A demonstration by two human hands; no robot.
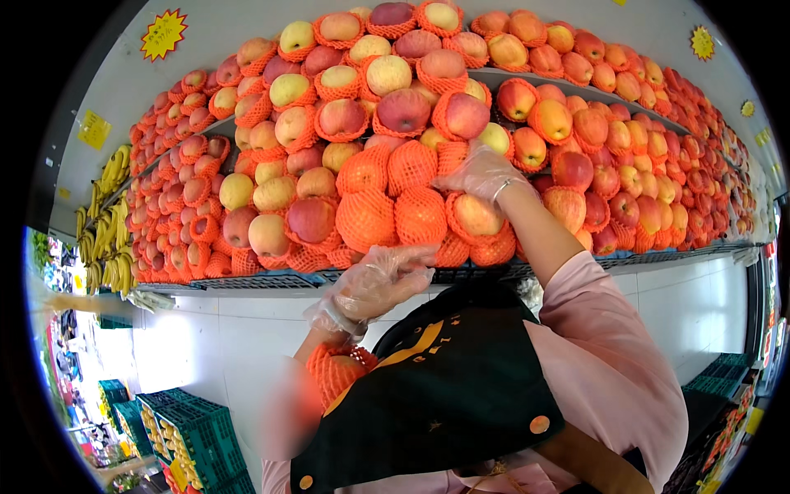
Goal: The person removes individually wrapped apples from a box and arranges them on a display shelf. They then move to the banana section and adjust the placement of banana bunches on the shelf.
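Observation:
My right hand [484,170], in a clear plastic glove, reaches into the apple pile. Its thumb and fingers lie around an apple in an orange foam net [452,157]. Just below it is a yellow-red apple [478,215] in a net. My left hand [386,278], also gloved, hovers at the pile's front edge with its fingers stretched to the right and nothing visible in it. Above it sit several fully netted apples [367,219] with their nets turned upward. In the crook of my left arm, against the dark apron [444,389], rests a netted apple [339,373].
Tiered shelves of netted apples [623,207] extend to both sides. Bananas [111,228] hang at the far left. A black crate edge [259,282] runs along the front. Green crates [197,432] stand on the pale tiled floor [203,352] at lower left.

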